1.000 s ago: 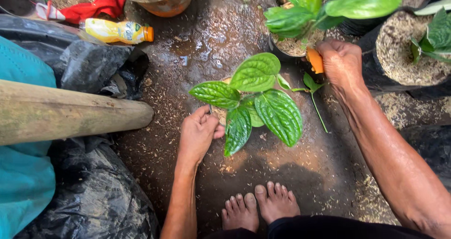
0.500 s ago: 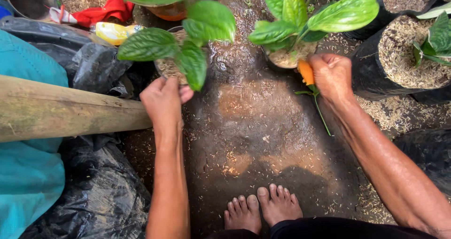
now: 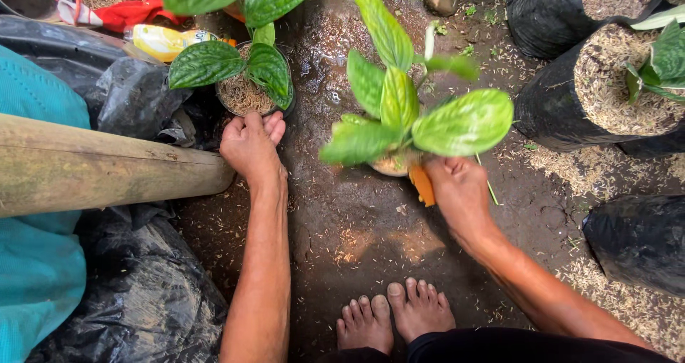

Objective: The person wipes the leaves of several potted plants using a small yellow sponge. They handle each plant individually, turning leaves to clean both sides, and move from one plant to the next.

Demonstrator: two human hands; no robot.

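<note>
Your left hand (image 3: 250, 145) rests against the near rim of a small black pot (image 3: 250, 95) filled with rice-husk mix, fingers curled loosely over its edge rather than clamped round it; the pot stands on the wet ground (image 3: 357, 227) at the upper left and carries a seedling with dark, heart-shaped, veined leaves (image 3: 207, 63). Your right hand (image 3: 457, 188) is closed round the base of a second young plant (image 3: 399, 120), gripping it together with an orange-handled tool (image 3: 422, 184) that shows just below your fingers; this plant has lighter, glossy green leaves spreading wide, and its pale root ball or small pot sits just under them at your fingertips; whether it rests on the ground or is held clear of it you cannot tell from here.

Your bare feet (image 3: 392, 320) are planted side by side at the bottom of the view, between your two forearms. To your left a thick wooden pole (image 3: 100, 167) lies across black plastic sheeting (image 3: 135, 299), its end just beside your left wrist; teal cloth (image 3: 36, 277) shows at the left edge. Behind the small pot lie a yellow bottle (image 3: 160, 40) and a red cloth (image 3: 132, 12). On your right stand large black grow bags (image 3: 549, 113) topped with husk, one of them holding another leafy plant (image 3: 660, 63); one more dark bag (image 3: 635, 242) lies near your right forearm.
</note>
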